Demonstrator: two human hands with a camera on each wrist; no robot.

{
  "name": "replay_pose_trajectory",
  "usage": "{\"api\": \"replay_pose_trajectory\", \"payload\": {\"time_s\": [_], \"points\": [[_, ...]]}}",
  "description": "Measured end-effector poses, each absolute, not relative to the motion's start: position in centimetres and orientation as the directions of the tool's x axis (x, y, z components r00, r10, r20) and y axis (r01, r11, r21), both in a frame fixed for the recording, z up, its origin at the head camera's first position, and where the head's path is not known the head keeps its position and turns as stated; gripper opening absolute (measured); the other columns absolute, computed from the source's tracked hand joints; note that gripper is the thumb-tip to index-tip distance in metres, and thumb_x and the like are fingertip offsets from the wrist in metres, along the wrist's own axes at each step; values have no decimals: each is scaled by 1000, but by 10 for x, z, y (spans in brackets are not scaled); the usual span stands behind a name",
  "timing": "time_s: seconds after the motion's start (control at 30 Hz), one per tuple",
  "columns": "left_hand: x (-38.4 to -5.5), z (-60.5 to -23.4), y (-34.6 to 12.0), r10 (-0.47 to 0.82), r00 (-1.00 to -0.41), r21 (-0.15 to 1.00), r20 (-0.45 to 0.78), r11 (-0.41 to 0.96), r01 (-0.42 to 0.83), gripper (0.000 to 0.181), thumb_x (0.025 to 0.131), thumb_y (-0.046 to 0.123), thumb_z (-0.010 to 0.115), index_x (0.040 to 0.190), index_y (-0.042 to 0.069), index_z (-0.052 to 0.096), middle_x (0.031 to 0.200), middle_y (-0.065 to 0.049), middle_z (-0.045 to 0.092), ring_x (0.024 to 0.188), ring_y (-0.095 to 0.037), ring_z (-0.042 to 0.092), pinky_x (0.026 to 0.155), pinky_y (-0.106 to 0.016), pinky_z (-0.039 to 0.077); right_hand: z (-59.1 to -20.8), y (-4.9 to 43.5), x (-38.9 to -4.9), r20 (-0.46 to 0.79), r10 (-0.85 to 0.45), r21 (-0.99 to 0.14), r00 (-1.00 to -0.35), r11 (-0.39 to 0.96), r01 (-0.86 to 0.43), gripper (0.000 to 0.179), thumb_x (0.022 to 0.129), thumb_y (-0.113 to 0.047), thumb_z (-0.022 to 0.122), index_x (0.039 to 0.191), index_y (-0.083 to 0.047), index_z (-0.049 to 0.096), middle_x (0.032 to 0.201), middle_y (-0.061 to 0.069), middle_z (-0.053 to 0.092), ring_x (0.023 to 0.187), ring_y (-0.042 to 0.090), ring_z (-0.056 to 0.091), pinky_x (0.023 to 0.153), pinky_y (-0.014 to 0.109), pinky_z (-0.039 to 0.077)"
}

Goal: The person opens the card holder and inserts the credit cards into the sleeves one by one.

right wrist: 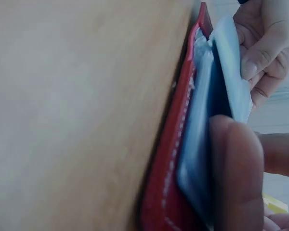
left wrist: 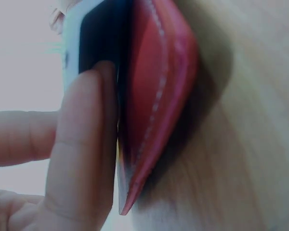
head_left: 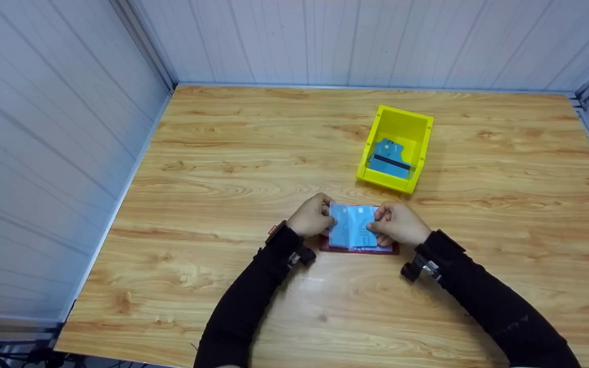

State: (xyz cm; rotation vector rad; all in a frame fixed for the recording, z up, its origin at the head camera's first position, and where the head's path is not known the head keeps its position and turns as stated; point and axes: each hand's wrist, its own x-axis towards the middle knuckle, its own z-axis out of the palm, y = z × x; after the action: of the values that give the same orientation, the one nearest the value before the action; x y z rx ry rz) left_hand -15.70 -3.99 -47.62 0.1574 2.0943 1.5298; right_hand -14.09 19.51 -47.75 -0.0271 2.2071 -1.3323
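An opened red card holder lies on the table, with blue cards in its clear plastic sleeves. At the left edge, my left hand pinches a raised sleeve between thumb and fingers. My right hand is at the opposite edge, its thumb on the right sleeve and the other fingers curled beside it. The left wrist view shows the red cover's stitched edge close by the left fingers. In the right wrist view, the right thumb touches the blue sleeve above the red cover.
A yellow bin stands behind the card holder, to the right, with several blue cards inside. White panels border the wooden table at the back and sides. A camera is strapped to each wrist.
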Motion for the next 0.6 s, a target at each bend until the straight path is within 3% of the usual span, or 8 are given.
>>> {"api": "replay_pose_trajectory", "payload": {"time_s": [0.6], "points": [[-159,-478,-40,407,-842,922,-354,301,-242,39,88,-9,57,124,-3,44,80,-3,56,57,-11,57,55,-23,57,-475,195,-144,-474,-320,-824,-820,490,285,20,92,-13,66,96,2,53,65,1,65,52,7,63,51,22,56]]}}
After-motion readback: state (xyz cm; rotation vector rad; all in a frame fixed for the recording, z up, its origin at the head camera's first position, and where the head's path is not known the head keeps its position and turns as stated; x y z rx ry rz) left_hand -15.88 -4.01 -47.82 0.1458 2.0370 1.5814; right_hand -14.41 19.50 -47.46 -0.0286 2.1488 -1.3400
